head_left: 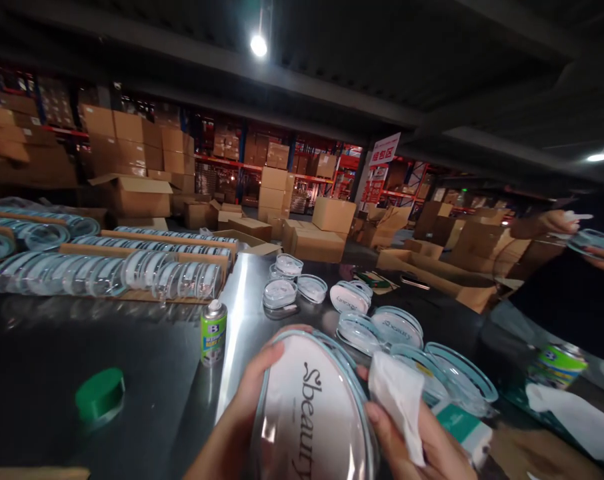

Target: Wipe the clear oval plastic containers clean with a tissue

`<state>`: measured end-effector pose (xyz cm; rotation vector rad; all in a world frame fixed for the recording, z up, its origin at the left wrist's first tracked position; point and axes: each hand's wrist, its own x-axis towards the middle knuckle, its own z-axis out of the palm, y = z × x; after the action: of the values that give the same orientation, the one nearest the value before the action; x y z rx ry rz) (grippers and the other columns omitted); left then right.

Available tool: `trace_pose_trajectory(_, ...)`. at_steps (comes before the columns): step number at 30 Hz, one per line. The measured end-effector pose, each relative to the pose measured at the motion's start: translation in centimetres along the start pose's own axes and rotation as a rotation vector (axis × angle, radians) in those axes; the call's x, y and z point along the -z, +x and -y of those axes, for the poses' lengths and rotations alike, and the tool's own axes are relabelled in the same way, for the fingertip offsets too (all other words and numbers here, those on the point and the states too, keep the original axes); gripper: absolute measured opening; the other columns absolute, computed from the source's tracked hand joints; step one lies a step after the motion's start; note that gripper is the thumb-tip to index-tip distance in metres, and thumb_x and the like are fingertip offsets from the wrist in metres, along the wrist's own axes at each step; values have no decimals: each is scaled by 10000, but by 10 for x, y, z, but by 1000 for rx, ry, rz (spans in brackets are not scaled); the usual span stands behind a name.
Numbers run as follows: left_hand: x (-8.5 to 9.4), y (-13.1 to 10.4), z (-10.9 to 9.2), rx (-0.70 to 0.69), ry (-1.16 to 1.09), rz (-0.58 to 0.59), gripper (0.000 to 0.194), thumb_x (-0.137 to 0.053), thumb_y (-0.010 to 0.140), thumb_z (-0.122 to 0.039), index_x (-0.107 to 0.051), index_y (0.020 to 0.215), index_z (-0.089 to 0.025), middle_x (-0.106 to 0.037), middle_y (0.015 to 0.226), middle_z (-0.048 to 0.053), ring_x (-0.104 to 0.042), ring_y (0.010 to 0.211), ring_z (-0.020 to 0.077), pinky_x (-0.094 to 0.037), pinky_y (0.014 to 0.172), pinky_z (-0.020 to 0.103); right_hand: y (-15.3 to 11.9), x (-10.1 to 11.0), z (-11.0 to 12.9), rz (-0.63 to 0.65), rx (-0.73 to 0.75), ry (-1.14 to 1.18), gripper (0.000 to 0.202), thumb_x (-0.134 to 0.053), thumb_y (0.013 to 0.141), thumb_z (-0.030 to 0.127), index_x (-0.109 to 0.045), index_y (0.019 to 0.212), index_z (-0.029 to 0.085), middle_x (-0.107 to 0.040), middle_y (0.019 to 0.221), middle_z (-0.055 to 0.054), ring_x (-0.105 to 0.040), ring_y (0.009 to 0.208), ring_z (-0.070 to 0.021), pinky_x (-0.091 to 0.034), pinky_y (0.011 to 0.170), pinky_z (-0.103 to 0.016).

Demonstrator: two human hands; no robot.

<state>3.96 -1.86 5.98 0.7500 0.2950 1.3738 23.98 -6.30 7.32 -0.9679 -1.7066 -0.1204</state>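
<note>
Landmark: the dark metal table [57,360]. Beyond its far edge, stacked cardboard boxes [132,143] fill the warehouse racks.

On the table's far left, rows of clear round lids [107,275] lie packed on edge in long cardboard trays. At the table's right side, a co-worker's hand [555,222] is raised above the surface beside a clear lid, the body in dark clothing.

At the table's near edge, centre, an oval lid [315,407] printed "Sbeauty" is held tilted above the surface. The left hand [242,407] grips its left rim, fingers curled over the edge. The right hand [422,443] is at the lid's right rim, fingers closed on a white cloth [399,393].

Further in from that lid, loose lids [397,327] lie flat at table centre. A spray can [213,332] stands upright left of centre. A green cap [101,395] sits near the table's front left.
</note>
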Motion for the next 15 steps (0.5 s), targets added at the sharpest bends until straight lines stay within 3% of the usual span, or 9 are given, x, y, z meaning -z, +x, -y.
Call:
trace_pose_trajectory(2,-1,-1,-1,10,62,-16,391,-695,732,-352,-702,1057,-135,-737,885,100,-672,814,264,-489,741,317,11,3,-12,123,146,-41,289,-596,865,242,-654,1148,250,-726,1062,-33,-704,933,-188,-545,815,-202)
trace_pose_trajectory(5,-2,-2,0,4,148,-81,391,-715,736,-352,-691,1068,-147,-730,917,88,-662,822,240,-472,739,290,22,3,-23,124,304,-111,268,-531,889,221,-621,1142,210,-730,1012,-55,-711,884,-165,-541,765,-166)
trace_pose_trajectory(9,-3,-5,-1,31,208,-84,409,-696,771,-378,-656,1118,-165,-711,919,77,-652,826,230,-465,721,281,28,-2,-26,95,329,-149,165,-536,900,225,-610,1046,201,-727,885,-51,-708,746,-142,-535,662,-147)
trace_pose_trajectory(15,-6,-7,-9,54,211,-90,373,-692,766,-386,-676,1069,-168,-704,884,63,-626,735,187,-444,641,241,28,-1,-34,157,330,-130,199,-556,879,208,-632,1063,199,-720,922,-67,-705,803,-165,-550,696,-194)
